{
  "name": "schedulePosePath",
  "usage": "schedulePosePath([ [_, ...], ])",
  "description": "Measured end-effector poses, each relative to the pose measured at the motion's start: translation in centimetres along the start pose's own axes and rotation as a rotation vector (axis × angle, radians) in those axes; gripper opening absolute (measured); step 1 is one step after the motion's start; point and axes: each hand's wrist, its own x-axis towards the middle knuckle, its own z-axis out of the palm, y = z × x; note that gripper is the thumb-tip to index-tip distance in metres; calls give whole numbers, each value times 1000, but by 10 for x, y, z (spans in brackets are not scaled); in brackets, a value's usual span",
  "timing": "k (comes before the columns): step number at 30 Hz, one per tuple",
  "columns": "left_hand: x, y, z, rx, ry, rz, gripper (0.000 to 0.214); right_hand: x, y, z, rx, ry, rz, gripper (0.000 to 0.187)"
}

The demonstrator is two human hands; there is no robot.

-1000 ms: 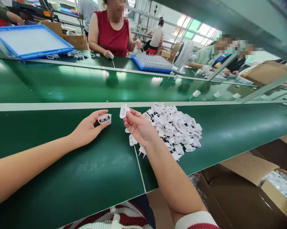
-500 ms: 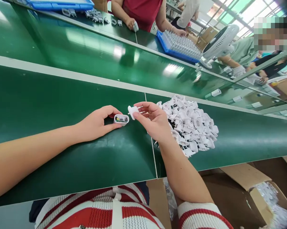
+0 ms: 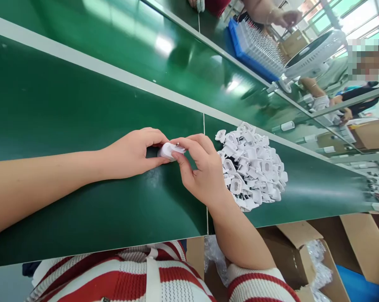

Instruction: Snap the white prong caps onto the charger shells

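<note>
My left hand [image 3: 134,152] grips a white charger housing [image 3: 164,152] between thumb and fingers, just above the green worktop. Against the end of that housing, my right hand [image 3: 203,170] pinches a white plug cap [image 3: 176,148] with metal pins. The cap covers the housing's open end, and I cannot tell whether it is seated. Right beside my right hand lies a heap of white plug caps [image 3: 255,167], many with pins showing.
Beyond a pale ledge [image 3: 113,77] runs a green conveyor belt [image 3: 189,58] with several white chargers at right. Across it stand a blue tray [image 3: 255,58] of pinned parts and a fan [image 3: 318,52]. Co-workers' hands appear there. Cardboard boxes [image 3: 294,235] sit below the worktop's front edge.
The plug cap has moved left, from apart to against the charger housing. The circuit board seen inside the housing is now hidden. The head view has tilted and turned right.
</note>
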Motion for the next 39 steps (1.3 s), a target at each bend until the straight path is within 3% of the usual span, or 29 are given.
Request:
schedulePosePath([
  [13, 1, 1, 0, -25, -5, -20, 33, 1, -2, 5, -152, 67, 0, 20],
  [26, -1, 1, 3, -12, 28, -26, 36, 5, -1, 2, -201, -2, 16, 25],
  [29, -2, -1, 4, 15, 30, -4, 40, 0, -1, 10, -127, 48, 58, 25],
  [32, -3, 0, 3, 40, 18, 19, 40, -6, 3, 21, 117, 120, 136, 37],
  [35, -7, 4, 1, 86, 84, 110, 32, -11, 7, 27, 349, 160, 239, 80],
  [36, -8, 6, 1, 122, 130, 175, 30, -12, 7, 27, 392, 159, 258, 86],
  [39, -13, 10, -2, 259, 288, 433, 32, -12, 4, 23, 431, 156, 184, 66],
])
